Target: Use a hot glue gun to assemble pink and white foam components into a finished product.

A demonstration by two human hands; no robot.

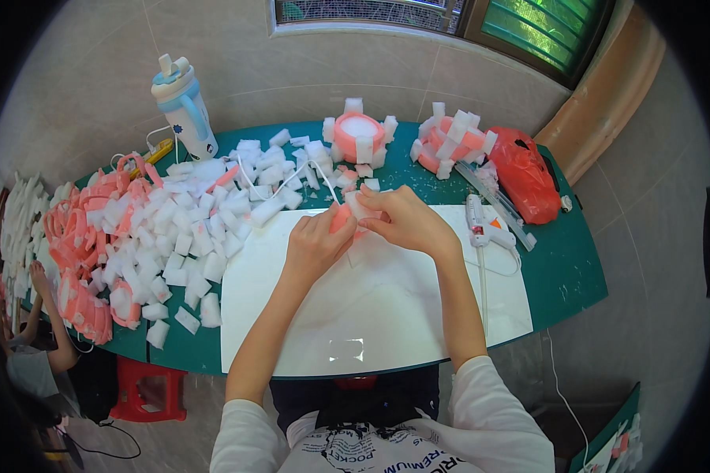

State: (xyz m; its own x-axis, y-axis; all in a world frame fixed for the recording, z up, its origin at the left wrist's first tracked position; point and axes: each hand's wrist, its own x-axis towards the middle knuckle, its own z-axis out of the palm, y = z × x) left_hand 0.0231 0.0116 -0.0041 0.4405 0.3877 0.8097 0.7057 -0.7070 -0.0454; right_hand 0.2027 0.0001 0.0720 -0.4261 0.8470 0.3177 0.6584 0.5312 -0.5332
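Green worktop (564, 272) buried in white foam blocks (201, 229). Both hands, left (314, 246) and right (406, 221), pinch a pink foam ring (344, 217) over the white sheet (371, 299). I'd press each block square, steady.

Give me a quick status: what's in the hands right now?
Left hand and right hand both shut on a pink ring with a white foam block. Loose foam blocks piled left. Glue gun lying right, untouched.
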